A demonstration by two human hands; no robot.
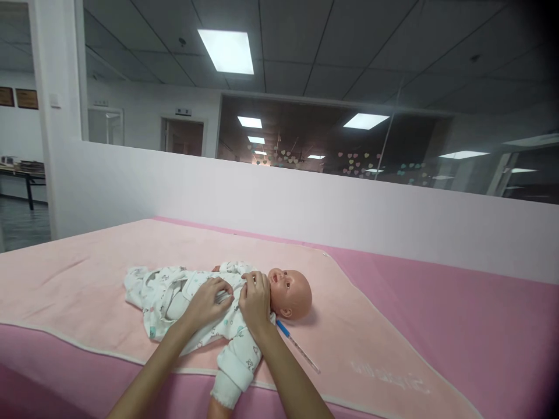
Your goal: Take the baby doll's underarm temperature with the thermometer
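A baby doll (297,295) lies on its back, with its head to the right and its mouth open. It wears a white printed baby outfit (174,285) with long sleeves. My left hand (210,301) is at the chest, its thumb and fingers curled in on the front cloth. Close beside it, my right hand (255,298) grips the outfit near the collar, just below the doll's chin; the cloth under its fingers is mostly hidden. Beside the doll's head and my right wrist lies a glass thermometer (301,349) with a blue end.
A peach pad (87,279) with a pale edge covers much of the pink padded table (480,326). Behind it runs a low white wall (305,201) with a wide glass window (305,70) above. A doorway opens at the far left, showing a desk (26,174) with stacked items.
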